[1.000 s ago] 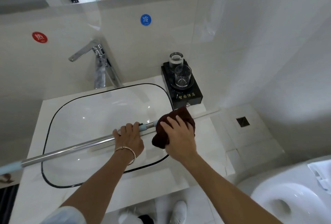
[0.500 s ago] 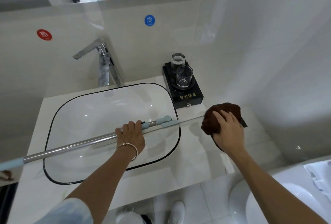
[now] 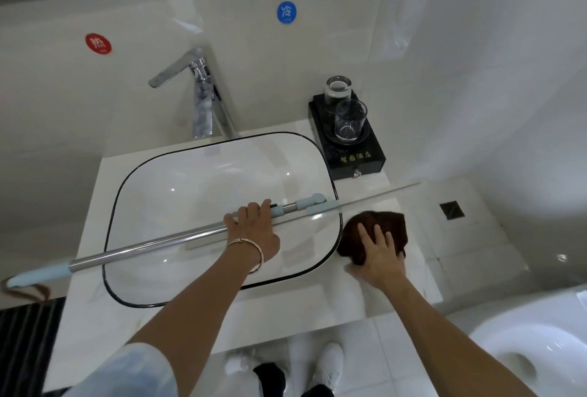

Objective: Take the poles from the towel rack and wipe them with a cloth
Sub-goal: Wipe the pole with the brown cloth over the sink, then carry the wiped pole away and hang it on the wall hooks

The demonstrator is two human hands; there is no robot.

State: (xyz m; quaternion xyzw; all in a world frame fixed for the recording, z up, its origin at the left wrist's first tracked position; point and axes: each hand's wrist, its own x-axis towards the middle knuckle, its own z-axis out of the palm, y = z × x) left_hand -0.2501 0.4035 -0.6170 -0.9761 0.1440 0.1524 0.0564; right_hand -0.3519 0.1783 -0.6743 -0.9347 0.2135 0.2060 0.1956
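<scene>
- Two bare hands work over a white counter [image 3: 311,311] that carries a glass basin [image 3: 109,238] with a dark rim.
- Left hand [image 3: 254,231]: fingers curled over the pole [image 3: 152,247], gripping it above the basin; a thin bracelet [image 3: 251,245] circles the wrist.
- Pole: a metal tube lying across the basin from lower left to upper right. It has a pale blue cap [image 3: 38,274] at its left end, beyond the counter's edge, and a pale blue joint [image 3: 313,201] just right of the gripping fingers.
- Thin rod [image 3: 381,195]: extends from the joint to the right, over the counter, ending near the wall.
- Right hand [image 3: 381,253]: fingers spread and bent over a bunched brown cloth [image 3: 378,228], holding it to the right of the basin.
- Cloth: below the thin rod and apart from it; it appears to rest on the counter, though the hand hides the contact.
- Faucet [image 3: 200,91]: chrome, standing behind the basin.
- Black tray [image 3: 359,158]: at the back right of the counter, bearing two clear glasses [image 3: 349,120], one behind the other.
- Wall stickers: a red sticker [image 3: 98,43] left of the faucet and a blue sticker [image 3: 286,12] to its right.
- Toilet [image 3: 533,349]: white, at the lower right.
- Floor drain [image 3: 451,210]: a dark square beyond the counter's right end.
</scene>
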